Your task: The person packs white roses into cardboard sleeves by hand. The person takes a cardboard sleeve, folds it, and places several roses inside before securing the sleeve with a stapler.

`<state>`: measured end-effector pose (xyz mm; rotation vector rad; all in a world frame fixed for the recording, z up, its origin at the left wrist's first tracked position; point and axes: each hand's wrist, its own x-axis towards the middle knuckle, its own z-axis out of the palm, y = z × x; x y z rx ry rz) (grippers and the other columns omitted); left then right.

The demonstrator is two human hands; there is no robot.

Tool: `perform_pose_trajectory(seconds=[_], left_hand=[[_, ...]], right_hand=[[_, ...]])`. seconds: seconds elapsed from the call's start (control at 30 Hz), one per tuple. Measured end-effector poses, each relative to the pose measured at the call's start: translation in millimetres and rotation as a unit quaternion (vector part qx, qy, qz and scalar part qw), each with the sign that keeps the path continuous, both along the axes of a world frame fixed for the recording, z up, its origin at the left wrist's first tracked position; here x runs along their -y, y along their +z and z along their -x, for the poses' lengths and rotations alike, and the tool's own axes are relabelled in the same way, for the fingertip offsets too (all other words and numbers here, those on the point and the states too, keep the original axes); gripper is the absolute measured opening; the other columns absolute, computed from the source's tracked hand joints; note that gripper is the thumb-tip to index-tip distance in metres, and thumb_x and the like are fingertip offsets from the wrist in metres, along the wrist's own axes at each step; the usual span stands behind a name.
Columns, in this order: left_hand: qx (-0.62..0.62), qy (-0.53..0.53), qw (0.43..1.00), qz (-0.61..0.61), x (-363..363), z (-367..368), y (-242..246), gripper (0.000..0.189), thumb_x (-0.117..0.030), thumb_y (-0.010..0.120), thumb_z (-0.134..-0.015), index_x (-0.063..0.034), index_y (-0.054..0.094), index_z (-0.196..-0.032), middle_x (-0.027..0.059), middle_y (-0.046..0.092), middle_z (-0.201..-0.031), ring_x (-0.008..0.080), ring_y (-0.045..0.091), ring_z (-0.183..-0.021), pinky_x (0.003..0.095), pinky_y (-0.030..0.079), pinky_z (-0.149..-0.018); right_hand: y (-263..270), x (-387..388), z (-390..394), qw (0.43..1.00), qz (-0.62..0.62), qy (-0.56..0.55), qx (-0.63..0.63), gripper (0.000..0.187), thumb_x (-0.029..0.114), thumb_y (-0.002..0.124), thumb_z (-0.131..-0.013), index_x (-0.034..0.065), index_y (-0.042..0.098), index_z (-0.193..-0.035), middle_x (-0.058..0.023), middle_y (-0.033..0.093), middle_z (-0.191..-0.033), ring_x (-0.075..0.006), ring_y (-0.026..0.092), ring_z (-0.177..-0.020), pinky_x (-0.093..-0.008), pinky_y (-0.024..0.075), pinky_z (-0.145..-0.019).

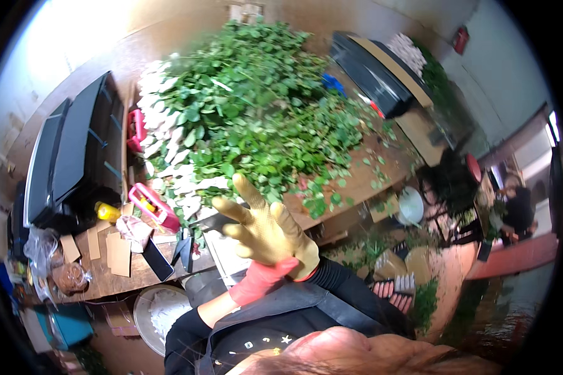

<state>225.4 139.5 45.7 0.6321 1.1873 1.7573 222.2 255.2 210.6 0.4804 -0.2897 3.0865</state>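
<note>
My left hand [267, 279], in a red rubber glove, is closed around the cuff of the yellow textured glove on my right hand [265, 229]. The right hand is raised with its fingers spread and nothing in it. Behind it, a large heap of leafy green stems [258, 108] lies on the wooden table [375, 164]. White wrapped heads [169, 136] line the heap's left side. Left of my hands, a black-handled cutting tool [183, 251] and a dark smartphone [158, 260] lie near the table's front edge.
Black bins [79, 145] and pink plastic holders [155, 206] stand at left, near cardboard pieces [118, 253]. Another black bin [370, 70] lies at the back right. A white bucket [410, 206] stands beyond the table's right edge; a tub of white scraps [164, 314] is below. A person [518, 211] is far right.
</note>
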Motion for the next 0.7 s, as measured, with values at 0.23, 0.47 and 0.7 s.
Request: perform_pose_trajectory(seconds=[0.23,0.47,0.7], left_hand=[[-0.218,-0.031,0.968,0.117,26.9,62.0,105.2,0.059,-0.031,0.079,-0.096,-0.0027,0.059,-0.143,0.0192,0.071,-0.129,0.0317,0.069,-0.118,0.0403,0.054,-0.102],[-0.543,0.188,0.814,0.087,67.5,150.4,104.8,0.043,-0.005,0.079,-0.089,-0.0060,0.070,-0.131,0.0140,0.074,-0.126,0.0347,0.073,-0.109,0.0425,0.058,-0.092],[-0.558,0.089,0.779,0.273,35.0,196.6,73.7,0.077,-0.048,0.075,-0.093,0.0002,0.050,-0.148,0.0207,0.072,-0.118,0.0413,0.069,-0.105,0.0487,0.056,-0.088]], right_hand=[[-21.1,-13.4,66.4,0.949,-0.194,-0.117,0.219,0.036,0.037,0.056,-0.112,0.0071,0.067,-0.128,0.0071,0.054,-0.072,-0.0023,0.049,-0.058,-0.0211,0.0373,-0.052],[-54.9,-134.9,159.8,0.524,-0.788,-0.290,0.143,0.069,0.031,0.070,-0.101,0.0034,0.043,-0.157,-0.0203,0.058,-0.150,-0.0302,0.059,-0.137,-0.0404,0.0476,-0.114],[-29.0,-250.9,376.9,0.002,-0.925,-0.380,0.012,0.113,0.043,0.086,-0.081,0.0027,0.022,-0.166,-0.0224,0.045,-0.161,-0.0365,0.042,-0.150,-0.0440,0.0380,-0.122]])
